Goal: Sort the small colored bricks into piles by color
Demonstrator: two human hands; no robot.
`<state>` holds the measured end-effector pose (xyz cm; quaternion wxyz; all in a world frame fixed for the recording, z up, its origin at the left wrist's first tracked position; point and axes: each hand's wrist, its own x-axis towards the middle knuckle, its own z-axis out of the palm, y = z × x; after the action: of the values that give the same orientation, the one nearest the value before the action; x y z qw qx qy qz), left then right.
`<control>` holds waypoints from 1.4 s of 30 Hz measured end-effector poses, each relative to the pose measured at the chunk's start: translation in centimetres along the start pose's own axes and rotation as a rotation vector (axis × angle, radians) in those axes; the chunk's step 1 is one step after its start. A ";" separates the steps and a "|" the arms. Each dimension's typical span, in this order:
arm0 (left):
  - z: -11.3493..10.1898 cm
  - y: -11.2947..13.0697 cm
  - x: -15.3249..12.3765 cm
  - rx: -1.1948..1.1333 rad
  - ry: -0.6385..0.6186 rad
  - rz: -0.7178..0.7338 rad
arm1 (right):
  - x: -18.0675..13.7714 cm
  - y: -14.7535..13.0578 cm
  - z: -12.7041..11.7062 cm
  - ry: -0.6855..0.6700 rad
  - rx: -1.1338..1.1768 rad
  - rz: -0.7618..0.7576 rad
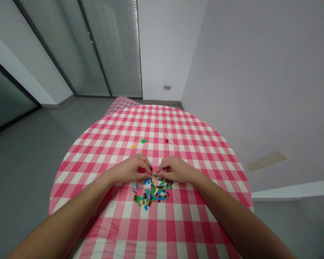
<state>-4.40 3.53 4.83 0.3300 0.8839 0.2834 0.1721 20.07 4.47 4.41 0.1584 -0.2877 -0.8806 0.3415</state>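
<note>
Even, soft indoor light; faint shadows under forearms; wide-angle bending at edges; small bricks slightly blurred.

Both hands meet mid-worktop [205,144]: left hand [133,169] and right hand [175,169], fingers curled in, tips almost touching over the far edge of the brick pile [152,192]. Beyond them, a green brick [143,141], yellow piece [133,146] and dark piece [166,141] lie apart.
</note>
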 end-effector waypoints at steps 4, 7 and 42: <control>0.6 0.4 0.3 -0.011 -0.071 0.101 | 0.2 -0.7 1.0 -0.159 -0.042 -0.049; 0.9 -0.1 0.4 -0.007 -0.098 0.133 | 0.3 -1.0 1.3 -0.207 -0.096 -0.033; 0.4 -0.1 0.1 -0.009 0.135 -0.035 | 0.5 -0.5 1.2 0.140 0.068 0.082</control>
<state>-4.13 3.47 4.54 0.3171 0.8637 0.3196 0.2266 18.93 3.88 3.96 0.2151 -0.3410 -0.8427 0.3567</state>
